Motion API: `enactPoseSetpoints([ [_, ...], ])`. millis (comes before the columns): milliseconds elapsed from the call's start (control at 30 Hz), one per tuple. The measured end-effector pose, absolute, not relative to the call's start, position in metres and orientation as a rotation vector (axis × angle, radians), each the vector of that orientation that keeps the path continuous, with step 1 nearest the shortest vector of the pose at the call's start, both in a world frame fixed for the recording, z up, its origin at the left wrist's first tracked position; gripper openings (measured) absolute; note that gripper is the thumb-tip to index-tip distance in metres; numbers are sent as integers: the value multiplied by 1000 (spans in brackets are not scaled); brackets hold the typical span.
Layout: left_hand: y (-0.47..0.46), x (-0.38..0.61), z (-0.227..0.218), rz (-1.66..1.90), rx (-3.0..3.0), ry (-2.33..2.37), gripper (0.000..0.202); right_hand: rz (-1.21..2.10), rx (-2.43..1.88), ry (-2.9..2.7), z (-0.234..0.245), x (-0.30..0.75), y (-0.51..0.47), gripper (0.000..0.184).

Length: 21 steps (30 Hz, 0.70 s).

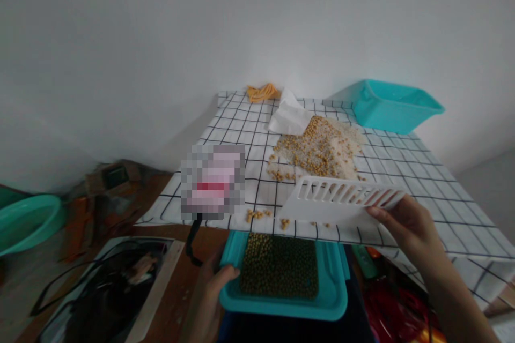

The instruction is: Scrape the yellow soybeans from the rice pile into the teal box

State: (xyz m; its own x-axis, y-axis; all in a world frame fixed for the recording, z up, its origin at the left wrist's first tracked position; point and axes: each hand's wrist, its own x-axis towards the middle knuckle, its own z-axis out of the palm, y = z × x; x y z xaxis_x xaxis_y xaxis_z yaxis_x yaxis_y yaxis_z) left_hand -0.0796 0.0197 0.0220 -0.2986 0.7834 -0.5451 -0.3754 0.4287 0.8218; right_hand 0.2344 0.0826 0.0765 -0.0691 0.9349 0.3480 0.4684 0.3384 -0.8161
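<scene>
The bean tray is hanging just below the table's near edge, with the left hand gripping its left rim. The slotted scraper is lying on the table right above it, the right hand holding its right end. The loose bean pile is sitting behind the scraper, a tissue behind that, and a tub is sitting at the far right.

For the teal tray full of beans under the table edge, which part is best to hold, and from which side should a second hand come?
Take the right lip, coming from the right. The teal tray has a broad flat lip, and the left hand grips its left side, so an opposite hold should keep the beans level. The right hand holds the white slotted board.
</scene>
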Motion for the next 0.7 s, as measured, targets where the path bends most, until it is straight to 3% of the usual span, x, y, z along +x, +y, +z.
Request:
enactPoseSetpoints([
  [467,18,-77,25,1186,393,1469,48,557,-1346,-1579,72,225,95,19],
  [700,17,-77,26,1172,366,1502,48,462,-1392,-1443,70,228,95,13],
])
